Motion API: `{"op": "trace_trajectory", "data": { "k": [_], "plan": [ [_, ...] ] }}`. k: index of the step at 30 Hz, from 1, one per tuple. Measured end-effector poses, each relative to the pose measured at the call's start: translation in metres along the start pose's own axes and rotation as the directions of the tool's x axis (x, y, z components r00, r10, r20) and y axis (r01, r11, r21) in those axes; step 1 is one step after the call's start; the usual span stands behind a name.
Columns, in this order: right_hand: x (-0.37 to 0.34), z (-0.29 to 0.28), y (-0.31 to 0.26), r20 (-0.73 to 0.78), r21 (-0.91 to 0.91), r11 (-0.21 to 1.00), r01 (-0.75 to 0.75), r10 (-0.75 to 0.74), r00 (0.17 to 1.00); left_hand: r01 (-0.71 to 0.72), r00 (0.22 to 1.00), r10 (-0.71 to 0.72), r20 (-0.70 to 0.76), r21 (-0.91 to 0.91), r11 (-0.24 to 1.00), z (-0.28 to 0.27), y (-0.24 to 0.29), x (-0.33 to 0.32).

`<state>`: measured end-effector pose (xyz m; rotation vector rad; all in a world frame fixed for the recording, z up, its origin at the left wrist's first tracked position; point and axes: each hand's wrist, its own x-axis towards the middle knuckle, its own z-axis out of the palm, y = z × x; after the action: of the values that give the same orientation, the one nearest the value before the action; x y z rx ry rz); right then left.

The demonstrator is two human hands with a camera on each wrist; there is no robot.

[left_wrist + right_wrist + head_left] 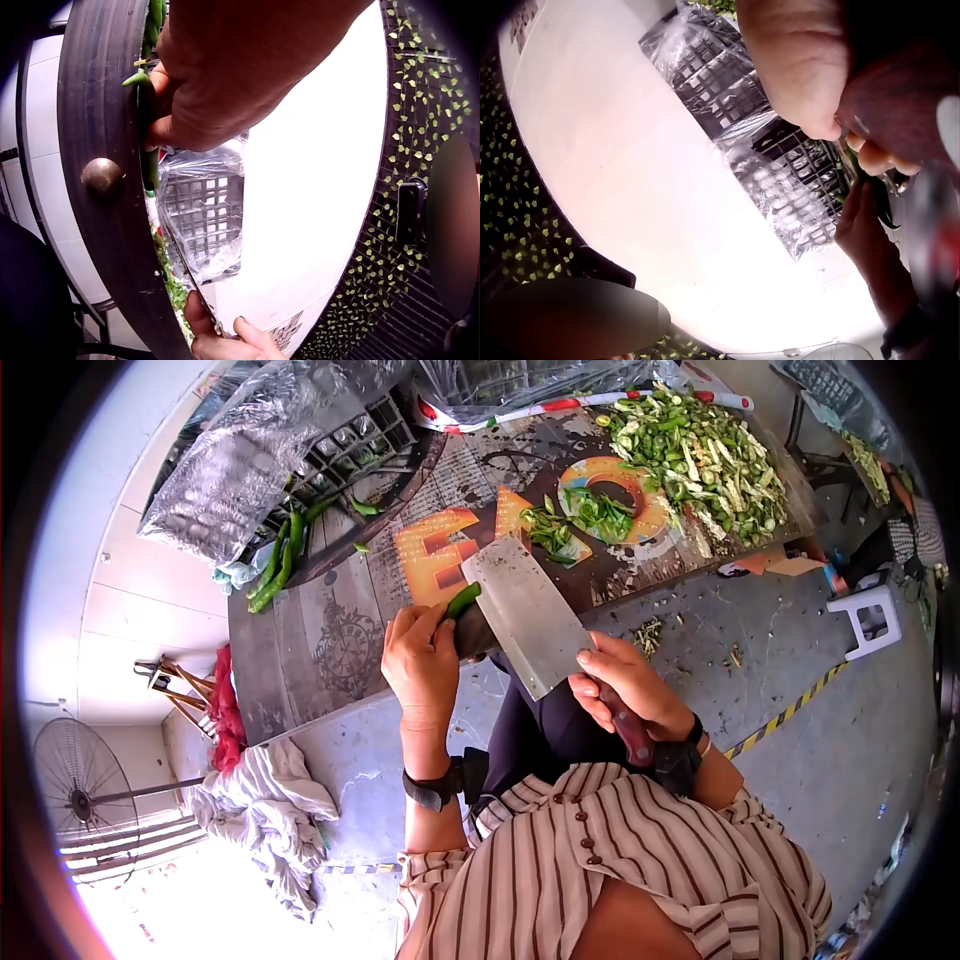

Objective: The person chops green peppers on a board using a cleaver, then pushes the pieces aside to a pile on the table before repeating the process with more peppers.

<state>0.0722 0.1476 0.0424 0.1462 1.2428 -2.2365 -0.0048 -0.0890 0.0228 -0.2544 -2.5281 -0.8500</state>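
Observation:
Near the front edge of the table (290,670), my left hand (420,660) holds a green chili pepper (463,600) between thumb and fingers. In the left wrist view the stem end of that chili pepper (142,79) sticks out beyond the fingers. A wide-bladed cleaver (530,615) is in my right hand (645,685), with fingers around its dark red handle. Its blade slants up and leftward, and the upper part of the blade overlaps the tip of the pepper in the head view. The handle (907,97) looms close in the right wrist view.
Small heaps of cut green pepper (600,515) lie mid-table; a large chopped pile (700,465) covers the far right. Several whole chili peppers (285,565) rest at the left beside plastic-wrapped black crates (355,445). A white stool (868,620) and a standing fan (85,800) flank the table.

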Motion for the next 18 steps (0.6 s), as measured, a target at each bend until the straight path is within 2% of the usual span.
{"op": "trace_trajectory", "data": {
  "k": [18],
  "plan": [
    [0.012, -0.002, -0.004, 0.015, -0.016, 1.0, 0.018, -0.018, 1.0, 0.006, 1.0, -0.006, 0.011, 0.003, 1.0, -0.001, 0.001, 0.001]
  ]
}}
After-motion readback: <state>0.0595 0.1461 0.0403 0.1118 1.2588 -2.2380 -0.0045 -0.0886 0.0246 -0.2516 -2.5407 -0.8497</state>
